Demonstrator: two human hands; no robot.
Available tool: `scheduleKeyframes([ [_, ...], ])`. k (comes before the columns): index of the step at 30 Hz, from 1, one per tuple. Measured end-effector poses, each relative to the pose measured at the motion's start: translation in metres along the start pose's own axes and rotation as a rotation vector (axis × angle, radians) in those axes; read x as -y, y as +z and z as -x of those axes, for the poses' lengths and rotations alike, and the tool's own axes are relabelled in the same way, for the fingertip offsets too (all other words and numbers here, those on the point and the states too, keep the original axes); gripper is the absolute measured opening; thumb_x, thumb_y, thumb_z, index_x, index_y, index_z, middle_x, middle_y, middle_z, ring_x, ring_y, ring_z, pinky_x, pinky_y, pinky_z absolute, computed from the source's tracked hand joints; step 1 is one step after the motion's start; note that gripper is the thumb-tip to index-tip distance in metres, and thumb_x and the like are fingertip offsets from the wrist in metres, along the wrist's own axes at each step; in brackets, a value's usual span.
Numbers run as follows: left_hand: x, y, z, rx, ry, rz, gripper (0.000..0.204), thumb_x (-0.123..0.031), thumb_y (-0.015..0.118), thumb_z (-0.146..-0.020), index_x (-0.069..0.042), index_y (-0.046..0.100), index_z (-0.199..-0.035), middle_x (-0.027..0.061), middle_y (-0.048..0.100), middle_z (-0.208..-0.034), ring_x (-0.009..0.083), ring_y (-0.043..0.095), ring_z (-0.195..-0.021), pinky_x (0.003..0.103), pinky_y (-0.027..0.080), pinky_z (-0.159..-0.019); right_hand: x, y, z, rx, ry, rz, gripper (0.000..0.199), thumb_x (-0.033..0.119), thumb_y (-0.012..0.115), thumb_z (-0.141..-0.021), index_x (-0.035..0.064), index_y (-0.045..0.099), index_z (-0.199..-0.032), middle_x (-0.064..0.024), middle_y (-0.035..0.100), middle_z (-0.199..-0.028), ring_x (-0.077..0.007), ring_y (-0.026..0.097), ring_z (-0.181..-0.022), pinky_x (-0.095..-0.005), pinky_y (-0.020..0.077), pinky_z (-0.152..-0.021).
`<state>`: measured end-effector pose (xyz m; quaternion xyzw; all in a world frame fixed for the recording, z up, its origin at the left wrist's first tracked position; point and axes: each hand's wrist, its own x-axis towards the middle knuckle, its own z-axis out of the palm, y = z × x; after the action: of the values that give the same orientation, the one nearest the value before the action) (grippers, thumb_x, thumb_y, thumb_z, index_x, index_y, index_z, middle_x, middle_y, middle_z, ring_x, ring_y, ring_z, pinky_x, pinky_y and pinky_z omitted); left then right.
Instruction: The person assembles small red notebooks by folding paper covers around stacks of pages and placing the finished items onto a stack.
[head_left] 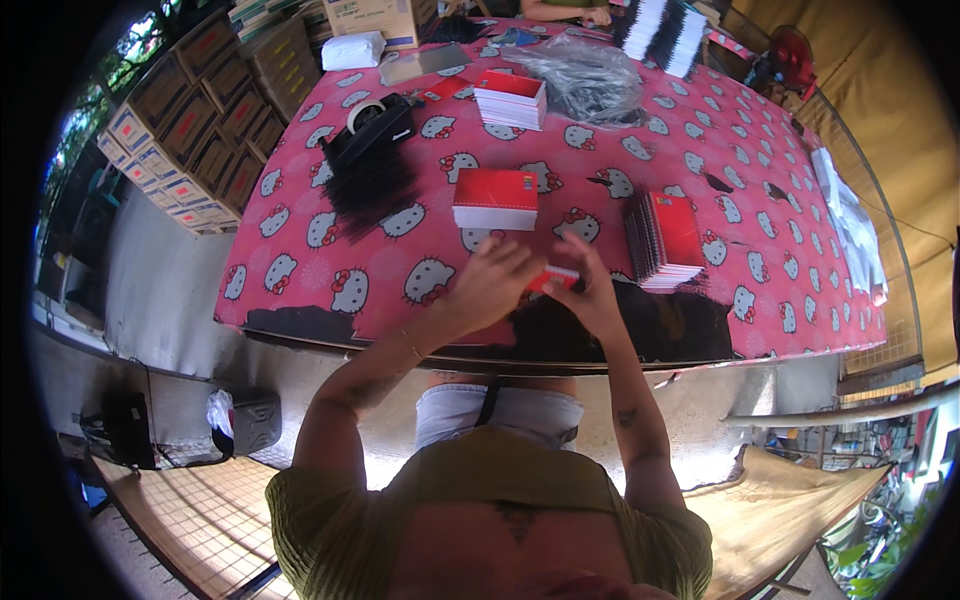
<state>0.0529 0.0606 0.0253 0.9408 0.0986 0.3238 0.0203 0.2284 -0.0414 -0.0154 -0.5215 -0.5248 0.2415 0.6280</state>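
Held in right hand (588, 285), thumb and fingers bent: 1 red booklet (552, 277), over near part of pink surface (390, 262). At its left, left hand (500, 268), half curled, blurred, grip unclear. Beyond: 1 red-topped stack (497, 190); rightward, 1 spiral-bound stack (672, 240); leftward, 1 black bundle (370, 190), 1 tape dispenser (372, 132).
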Motion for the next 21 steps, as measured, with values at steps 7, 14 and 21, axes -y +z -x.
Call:
scheduleKeyframes([
  [7, 0.09, 0.004, 0.045, -0.222, -0.505, -0.168, 0.025, -0.012, 0.066, -0.087, -0.002, 0.065, -0.111, 0.0149, 0.062, -0.1, 0.0356, 0.059, -0.095, 0.046, 0.048, -0.082, -0.02, 0.015, 0.021, 0.01, 0.27, -0.003, 0.041, 0.007, 0.077, -0.085, 0.0045, 0.062, -0.122, -0.0053, 0.068, -0.097, -0.0095, 0.063, -0.088, -0.0254, 0.051, -0.079],
  [14, 0.174, 0.001, 0.085, -0.258, -0.523, -0.314, 0.022, -0.006, 0.062, -0.088, -0.002, 0.064, -0.109, 0.0165, 0.062, -0.099, 0.0363, 0.062, -0.088, 0.045, 0.053, -0.076, -0.03, 0.015, 0.021, 0.083, 0.284, -0.114, 0.027, 0.005, 0.073, -0.088, 0.0025, 0.068, -0.114, -0.0038, 0.07, -0.102, -0.0084, 0.063, -0.091, -0.024, 0.0501, -0.083],
  [21, 0.048, -0.033, 0.062, -0.156, -0.423, 0.178, 0.022, -0.008, 0.069, -0.087, -0.008, 0.07, -0.109, 0.0126, 0.061, -0.081, 0.0288, 0.062, -0.073, 0.039, 0.05, -0.061, -0.034, 0.015, 0.023, 0.16, 0.209, -0.127, 0.027, 0.005, 0.067, -0.093, 0.0021, 0.068, -0.12, -0.0053, 0.071, -0.108, -0.0103, 0.064, -0.098, -0.0245, 0.0498, -0.088],
])
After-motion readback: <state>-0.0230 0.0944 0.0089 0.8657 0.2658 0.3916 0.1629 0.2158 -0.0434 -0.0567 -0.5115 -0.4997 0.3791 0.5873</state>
